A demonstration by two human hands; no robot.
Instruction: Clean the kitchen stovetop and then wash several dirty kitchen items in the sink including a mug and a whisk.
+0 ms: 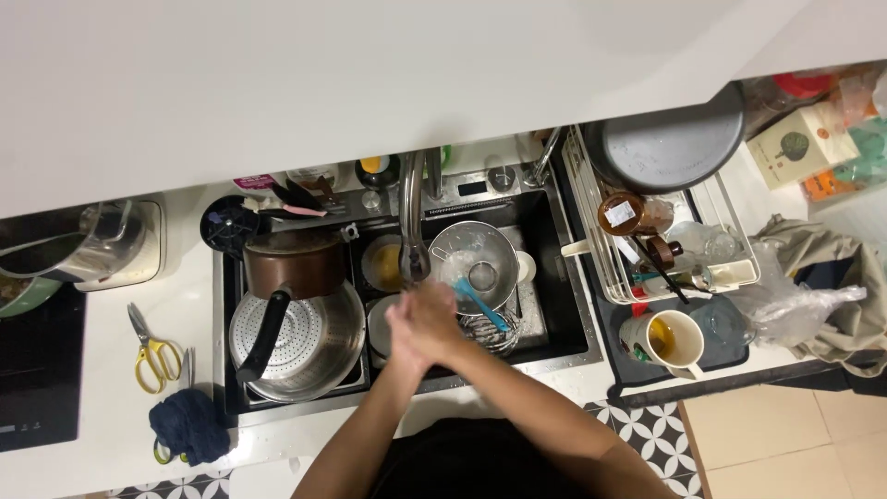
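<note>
Scissors: yellow-handled scissors [152, 353] lie on the white counter [106, 314], left of the sink [554, 277].
Cloth: dark blue cloth [189, 425] bunched on the counter's near edge, just below the scissors.
Pan: brown pan [294, 263] sits on a perforated steamer [300, 342] in the sink's left part; its black handle points near.
Tap: chrome tap [413, 226] reaches over the sink, its spout just above the hands.
Left hand: left hand [407, 333] is pressed against the right hand, fingers curled, holding nothing visible.
Right hand: right hand [436, 319] is clasped over the left, closed on it, under the spout; no object seen in its grip.
Strainer: metal strainer [476, 263] lies in the sink just right of the hands, beside a blue utensil [480, 303].
Rack: white rack [665, 249] stands right of the sink, bearing a grey lid [670, 143] and jars.
Mug: mug [670, 340] sits near the rack's near edge.
</note>
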